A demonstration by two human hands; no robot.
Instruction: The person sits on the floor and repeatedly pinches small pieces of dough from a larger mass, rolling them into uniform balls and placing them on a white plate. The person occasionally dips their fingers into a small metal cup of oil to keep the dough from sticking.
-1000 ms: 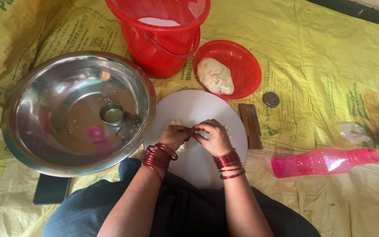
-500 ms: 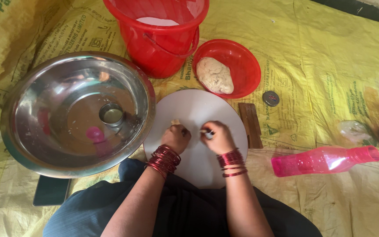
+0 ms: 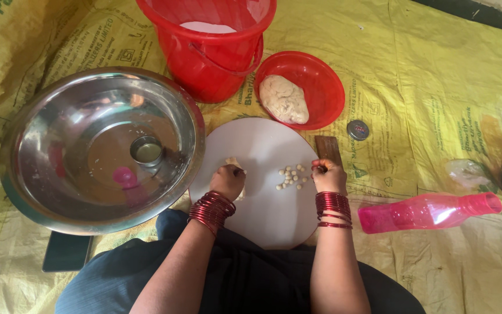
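A round white board (image 3: pixel 262 145) lies in front of me. My left hand (image 3: pixel 228 181) rests on its left side, closed on a small lump of pale dough (image 3: pixel 233 162) that pokes out past the fingers. My right hand (image 3: pixel 327 175) sits at the board's right edge, fingers curled; I cannot see anything in it. Between the hands lies a cluster of several tiny dough balls (image 3: pixel 291 177). Both wrists wear red bangles.
A red bowl (image 3: pixel 326 81) with a large dough lump (image 3: pixel 284 99) sits beyond the board, beside a red bucket (image 3: pixel 210 49). A big steel basin (image 3: pixel 97 148) holding a small steel cup (image 3: pixel 146 150) is at left. A pink bottle (image 3: pixel 428 210) lies at right; a dark phone (image 3: pixel 65 251) at lower left.
My hands were together at the board's middle and have moved apart, the right one to the right edge. The small dough balls between them are now uncovered.
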